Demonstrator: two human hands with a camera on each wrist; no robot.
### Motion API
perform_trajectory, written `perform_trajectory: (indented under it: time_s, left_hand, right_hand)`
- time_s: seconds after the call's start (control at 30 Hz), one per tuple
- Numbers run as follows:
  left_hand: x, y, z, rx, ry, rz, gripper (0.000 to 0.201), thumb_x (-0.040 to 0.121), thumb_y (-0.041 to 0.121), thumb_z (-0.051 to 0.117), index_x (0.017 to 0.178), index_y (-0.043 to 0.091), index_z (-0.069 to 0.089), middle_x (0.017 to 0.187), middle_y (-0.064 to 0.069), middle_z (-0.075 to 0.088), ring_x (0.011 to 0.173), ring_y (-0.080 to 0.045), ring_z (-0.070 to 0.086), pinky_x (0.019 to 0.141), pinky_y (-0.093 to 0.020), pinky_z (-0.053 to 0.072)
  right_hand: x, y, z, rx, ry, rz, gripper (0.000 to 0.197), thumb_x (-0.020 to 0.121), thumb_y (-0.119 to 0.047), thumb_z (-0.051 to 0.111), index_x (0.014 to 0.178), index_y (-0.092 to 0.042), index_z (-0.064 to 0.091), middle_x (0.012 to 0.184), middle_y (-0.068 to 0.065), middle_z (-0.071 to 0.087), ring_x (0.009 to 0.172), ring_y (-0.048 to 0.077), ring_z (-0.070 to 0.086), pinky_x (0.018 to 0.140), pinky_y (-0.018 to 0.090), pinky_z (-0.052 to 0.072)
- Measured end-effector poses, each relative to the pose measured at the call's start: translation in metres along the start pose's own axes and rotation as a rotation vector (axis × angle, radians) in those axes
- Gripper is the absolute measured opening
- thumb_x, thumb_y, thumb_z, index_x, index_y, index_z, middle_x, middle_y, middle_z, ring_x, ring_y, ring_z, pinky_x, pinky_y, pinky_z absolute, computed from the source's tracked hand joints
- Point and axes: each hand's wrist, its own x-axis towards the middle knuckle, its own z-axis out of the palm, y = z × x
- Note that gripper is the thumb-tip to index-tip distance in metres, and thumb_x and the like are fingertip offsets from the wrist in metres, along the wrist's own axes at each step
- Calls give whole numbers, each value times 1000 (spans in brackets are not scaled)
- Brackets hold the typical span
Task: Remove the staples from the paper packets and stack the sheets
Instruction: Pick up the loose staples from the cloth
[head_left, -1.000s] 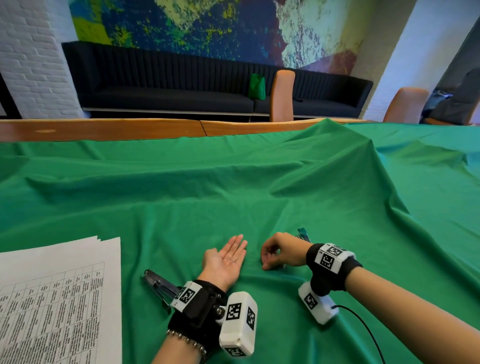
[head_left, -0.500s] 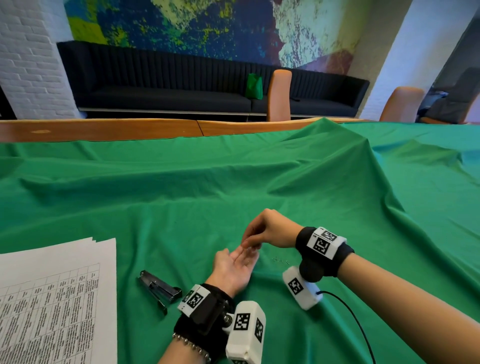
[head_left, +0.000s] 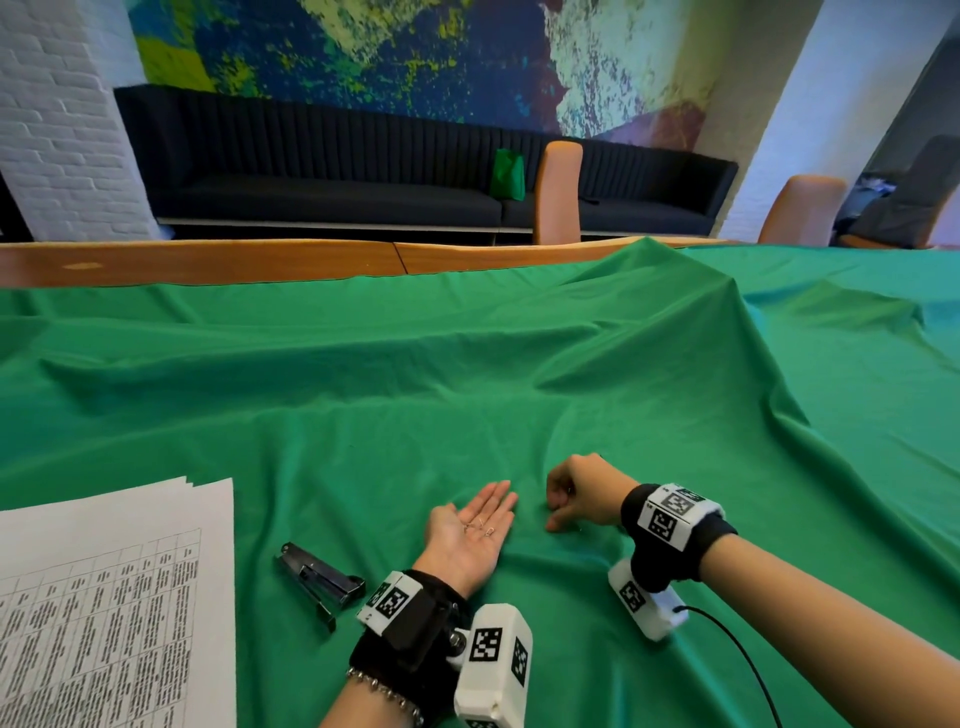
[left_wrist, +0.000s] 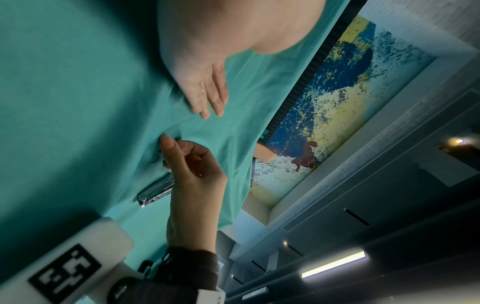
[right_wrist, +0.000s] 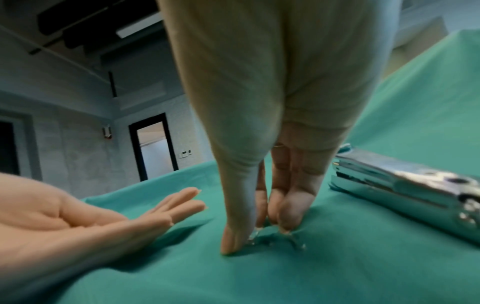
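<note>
My left hand (head_left: 475, 525) lies palm up on the green cloth, fingers straight, with a few loose staples (head_left: 482, 527) on the palm. Just right of it my right hand (head_left: 555, 514) points down at the cloth. In the right wrist view, its thumb and fingertips (right_wrist: 284, 222) pinch at small bent staples (right_wrist: 262, 238) lying on the cloth. The stack of printed sheets (head_left: 114, 597) lies at the lower left. A dark staple remover (head_left: 319, 579) rests between the stack and my left wrist.
A shiny chrome stapler (right_wrist: 405, 185) lies on the cloth close behind my right hand, hidden from the head view. The green cloth (head_left: 467, 364) rises in a fold at the back right. Wooden table edge (head_left: 260, 260) and chairs lie beyond.
Half a second ago my right hand was raised over my left palm. It has come back down to the cloth on the right, and staples now lie on the palm.
</note>
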Motion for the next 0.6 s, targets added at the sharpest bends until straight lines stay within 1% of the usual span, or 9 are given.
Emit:
perform_trajectory:
  time_s: [0.03,0.1,0.2,0.3,0.4,0.47,0.5,0.53,0.6]
  left_hand:
    - [0,0,0,5,-2,0,64,106,33,9,117,-10,55,119,-26,60,131,-35,46,111,-39,33]
    - [1,0,-1,9,-10,4,65,106,33,9,103,-11,56,131,-25,55,131,-35,46,112,-39,32]
    - [1,0,-1,9,-15,10,66,106,33,9,97,-12,56,134,-24,53,131,-35,45,112,-39,32]
    - [0,1,-2,13,-14,11,66,106,34,9,98,-11,56,126,-26,57,131,-35,46,112,-39,32]
    - [1,0,-2,7,-26,5,66,106,34,9,98,-11,56,128,-25,57,132,-35,45,111,-39,32]
    - [2,-2,-1,9,-31,1,66,106,34,9,97,-11,56,112,-26,61,132,-35,45,109,-40,33]
    - [2,-3,-1,11,-30,-2,66,106,34,9,97,-11,56,105,-25,62,132,-35,45,109,-40,33]
    - [2,-5,-1,14,-28,-4,66,106,34,9,97,-11,56,105,-25,62,132,-35,45,109,-40,33]
    - [1,-7,0,25,-22,-7,66,106,34,10,98,-11,56,122,-26,59,132,-35,45,109,-40,33]
  right_hand:
    - [0,2,1,16,-5,-6,26,66,-25,88,72,-22,62,71,-5,63,62,7,54,60,16,44]
    - [2,5,3,30,-13,-15,26,66,-23,88,70,-24,62,67,-8,62,57,1,52,54,9,40]
    - [4,8,5,53,-20,-30,26,68,-20,87,64,-26,62,63,-10,61,51,-4,51,54,8,40]
    - [5,9,6,50,-25,-31,29,71,-22,85,59,-28,60,59,-11,59,53,0,49,58,14,43]
    - [3,7,6,-42,-50,-63,23,80,-25,76,65,-26,59,63,-8,57,60,7,50,57,14,39]
    - [0,3,6,-110,-56,-105,15,85,-22,69,72,-21,60,66,-6,57,66,13,51,55,16,37]
    - [-1,1,6,-135,-53,-123,16,86,-20,66,72,-22,58,65,-5,56,68,15,51,55,17,36]
    - [-1,0,5,-153,-52,-132,17,87,-18,63,72,-23,57,66,-4,56,69,17,50,56,20,36]
    - [-3,-4,-1,-154,-34,-135,11,88,-16,60,78,-17,60,72,3,62,66,17,51,61,22,37]
